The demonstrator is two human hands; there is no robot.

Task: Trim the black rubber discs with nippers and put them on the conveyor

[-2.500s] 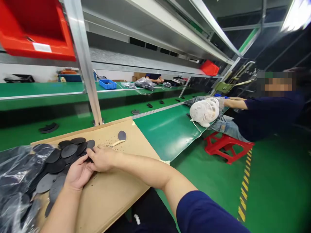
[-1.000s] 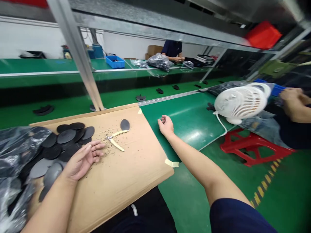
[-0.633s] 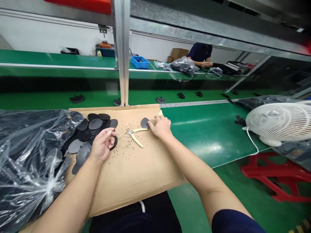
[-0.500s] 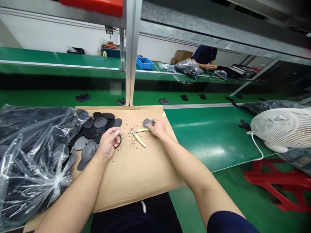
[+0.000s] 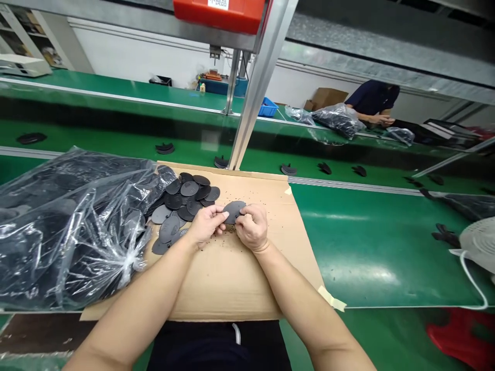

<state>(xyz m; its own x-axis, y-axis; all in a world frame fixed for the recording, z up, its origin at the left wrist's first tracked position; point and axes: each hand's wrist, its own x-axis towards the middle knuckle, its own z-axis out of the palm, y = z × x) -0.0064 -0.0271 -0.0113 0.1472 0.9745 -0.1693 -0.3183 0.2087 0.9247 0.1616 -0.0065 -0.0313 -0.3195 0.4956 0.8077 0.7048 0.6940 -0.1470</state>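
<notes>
A dark grey oval disc (image 5: 233,211) is held up between my two hands over the brown cardboard sheet (image 5: 228,293). My left hand (image 5: 210,225) pinches its left edge, thumb on top. My right hand (image 5: 253,226) is closed with curled fingers on the right edge of the same disc. To the left of my left hand lies a pile of similar black and grey discs (image 5: 189,189). Tiny dark crumbs (image 5: 242,242) are scattered on the cardboard around and below my hands. The yellow-handled cutters do not show; my hands and the disc cover that part of the sheet.
A clear plastic bag (image 5: 88,221) full of dark discs bulges at the left. Behind the cardboard, a green belt (image 5: 255,159) carries several dark parts. A metal post (image 5: 255,87) rises at the cardboard's far edge. A white fan (image 5: 479,245) stands right; another person (image 5: 373,100) sits across.
My hands were apart, the right on a grey disc beyond the cutters, the left beside the pile. Now both grip one disc together. The view has swung left, and the cutters no longer show.
</notes>
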